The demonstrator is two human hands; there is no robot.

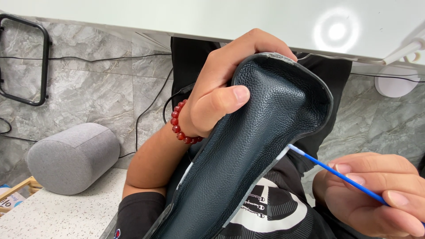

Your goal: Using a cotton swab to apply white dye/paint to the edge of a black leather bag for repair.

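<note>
Two hands share one job here. The left hand (221, 84) grips the upper end of a dark pebbled leather piece (248, 150), fingers curled over its far edge and thumb pressed flat on the face, which seems to hold the long shape steady and tilted up across the lap. A red bead bracelet (179, 126) circles that wrist. The right hand (376, 194) pinches a thin blue swab (336, 172) between thumb and fingertips, closed lightly as on a pen, and the swab's pale tip touches the leather's right edge just below the flared top; the grip far back on the stick likely gives a fine reach to the seam. The leather runs from chest height down to the bottom of the frame, over a black shirt (265, 208) with a white print.

Around them: a white table (177, 17) edge above, a grey cushion (71, 157) at lower left, a black metal frame (26, 57) on the marble floor (97, 88), and loose black cables (150, 102). Nothing blocks the swab's path to the edge.
</note>
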